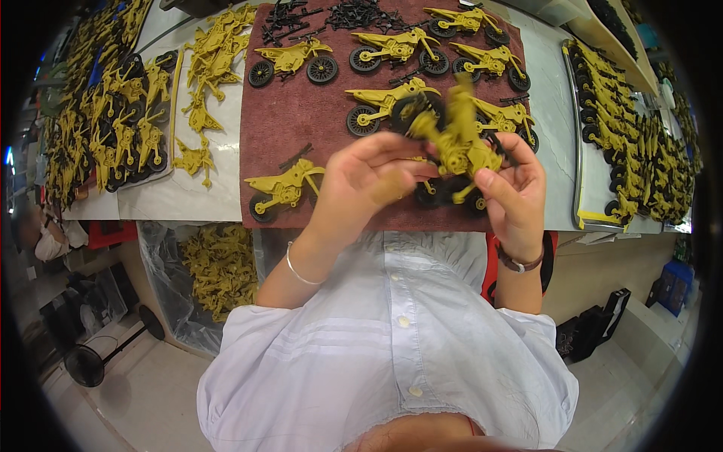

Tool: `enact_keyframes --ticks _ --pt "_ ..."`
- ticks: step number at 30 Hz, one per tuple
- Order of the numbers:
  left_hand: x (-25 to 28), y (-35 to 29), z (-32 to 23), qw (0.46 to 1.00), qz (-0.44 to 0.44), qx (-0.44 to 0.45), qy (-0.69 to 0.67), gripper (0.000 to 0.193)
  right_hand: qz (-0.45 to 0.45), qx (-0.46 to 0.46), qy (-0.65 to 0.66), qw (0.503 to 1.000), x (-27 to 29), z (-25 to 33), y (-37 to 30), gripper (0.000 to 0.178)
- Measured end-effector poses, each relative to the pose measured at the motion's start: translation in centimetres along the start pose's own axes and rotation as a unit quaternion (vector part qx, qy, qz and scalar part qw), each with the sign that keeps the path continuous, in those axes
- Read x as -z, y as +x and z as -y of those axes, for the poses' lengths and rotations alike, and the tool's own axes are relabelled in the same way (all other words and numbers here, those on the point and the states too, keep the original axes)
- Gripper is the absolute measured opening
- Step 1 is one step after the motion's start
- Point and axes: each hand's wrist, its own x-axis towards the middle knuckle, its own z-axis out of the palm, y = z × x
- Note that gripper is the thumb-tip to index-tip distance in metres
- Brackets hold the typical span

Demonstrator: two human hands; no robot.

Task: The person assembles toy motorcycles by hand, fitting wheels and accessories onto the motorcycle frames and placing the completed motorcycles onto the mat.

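Above the near part of the maroon cloth I hold a yellow toy motorcycle, tilted up and smeared by motion. My right hand is closed on its right side, the thumb pressed on the yellow body. The curled fingers of my left hand reach its left side, beside a black wheel; their tips are partly hidden. Other toy motorcycles stand on the cloth, among them one left of my left hand and another farther back. Some lie partly behind my hands.
Black small parts are heaped at the cloth's far edge. Loose yellow bodies lie left of it. Trays of toy motorcycles stand at the left and right. Below the table's left side, a plastic-lined container holds yellow parts.
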Motion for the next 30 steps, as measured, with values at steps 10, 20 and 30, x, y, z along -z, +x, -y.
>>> enact_keyframes --ticks 10,20,30 --pt "-0.8 -0.5 0.6 0.977 -0.04 -0.091 0.188 0.019 0.027 0.033 -0.066 0.997 -1.2 -0.9 -0.8 0.043" --pt "-0.8 -0.8 0.7 0.948 -0.06 -0.152 0.273 0.02 -0.005 0.076 -0.104 0.992 -2.6 -1.0 -1.3 0.036" --pt "-0.6 -0.3 0.2 0.895 -0.003 -0.26 0.362 0.017 -0.01 0.1 -0.124 0.987 -3.0 -1.7 -2.0 0.018"
